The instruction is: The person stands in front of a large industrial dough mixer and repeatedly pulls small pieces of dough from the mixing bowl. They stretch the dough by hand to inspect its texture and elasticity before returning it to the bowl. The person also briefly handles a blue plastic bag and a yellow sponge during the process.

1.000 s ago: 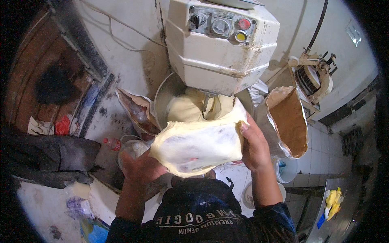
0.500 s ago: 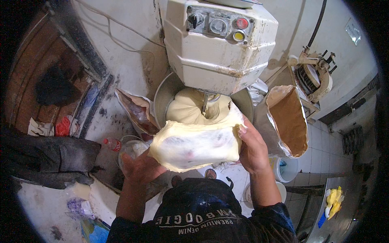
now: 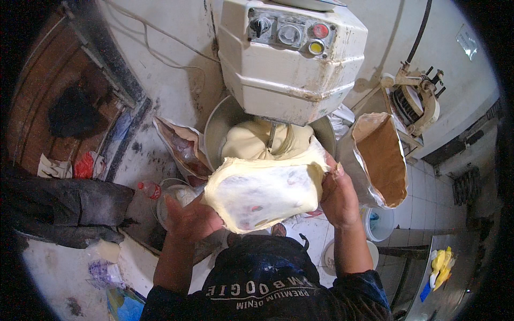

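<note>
We have a dough sheet (image 3: 265, 192) up in both hands, in front of the bowl (image 3: 213, 125) and hiding its near rim. Sheet pulled thin in the middle, see-through enough for dark and reddish spots to show; thick, pale yellow edges all round. Left hand (image 3: 188, 218) is at the sheet's lower left edge, thumb spread away, fingers running underneath; fingertips hidden, so we can't tell how closed they are. Right hand (image 3: 340, 195) has the sheet's right edge pinched, thumb at the upper right corner, fingers mostly hidden behind.

More dough (image 3: 242, 142) sits in the bowl, bunched around the hook (image 3: 272, 135), partly covered by the sheet. We can't tell if sheet and dough are joined. Mixer (image 3: 292, 69) hangs over the bowl's far rim, knob and buttons on its front panel.

Just beside the bowl's right rim, an open paper sack (image 3: 384, 160) stands upright; by its left rim, a second bag (image 3: 182, 147), tilted. Bottle (image 3: 149, 190) with red label near the left hand. Bucket (image 3: 380, 224) below the sack. Yellow bundle (image 3: 440, 267) near the table's (image 3: 455, 294) left edge.
</note>
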{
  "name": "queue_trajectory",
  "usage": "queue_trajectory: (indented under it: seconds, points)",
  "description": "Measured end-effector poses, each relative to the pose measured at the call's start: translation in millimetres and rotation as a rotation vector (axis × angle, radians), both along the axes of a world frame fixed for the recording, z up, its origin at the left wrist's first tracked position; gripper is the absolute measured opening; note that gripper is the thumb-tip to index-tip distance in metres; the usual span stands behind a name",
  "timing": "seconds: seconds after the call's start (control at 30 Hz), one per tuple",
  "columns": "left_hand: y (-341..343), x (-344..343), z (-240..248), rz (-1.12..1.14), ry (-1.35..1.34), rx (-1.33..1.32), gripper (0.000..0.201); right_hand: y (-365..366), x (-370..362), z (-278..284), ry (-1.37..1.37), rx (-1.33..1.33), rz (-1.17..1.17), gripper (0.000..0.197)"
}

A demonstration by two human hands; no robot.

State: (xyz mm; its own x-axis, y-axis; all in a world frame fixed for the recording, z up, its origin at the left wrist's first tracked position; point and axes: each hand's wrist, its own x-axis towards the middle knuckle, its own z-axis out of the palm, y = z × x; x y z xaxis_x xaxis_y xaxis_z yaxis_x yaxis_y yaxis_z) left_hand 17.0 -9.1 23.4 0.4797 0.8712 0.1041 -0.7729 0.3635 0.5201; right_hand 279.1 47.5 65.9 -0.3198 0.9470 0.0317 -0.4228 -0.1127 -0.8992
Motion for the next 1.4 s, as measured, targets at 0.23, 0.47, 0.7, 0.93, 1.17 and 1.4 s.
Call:
queue_trajectory:
  seconds: [0.23, 0.47, 0.7, 0.93, 1.17, 1.4]
  points:
    - [-1.6, -16.4, -27.2, 0.071, 1.035, 0.067, 0.083, 18.2, 10.8, -34.7, -0.321, 0.024, 0.045, 0.063]
    - [10.5, -18.8, -16.5, 0.323, 1.362, 0.116, 0.049, 20.7, 8.9, -54.7, -0.737, 0.06, 0.023, 0.054]
    - [14.9, -23.2, -12.1, 0.56, 1.616, 0.577, 0.053, 21.2, 0.8, -48.1, -0.962, 0.073, 0.069, 0.039]
    - [8.8, -39.7, -20.2, 0.49, 1.85, 0.612, 0.046, 1.2, -24.0, -9.3, -1.202, 0.634, 0.256, 0.015]
    - [-11.1, -24.8, -40.9, 0.19, 0.983, 0.298, 0.04, 9.5, -79.4, -32.2, -0.4, 0.373, 0.101, 0.028]
    - [-10.5, -34.2, -41.7, 0.534, 1.313, 0.389, 0.018, -24.2, -111.5, -95.3, 0.132, -0.47, 0.471, 0.045]
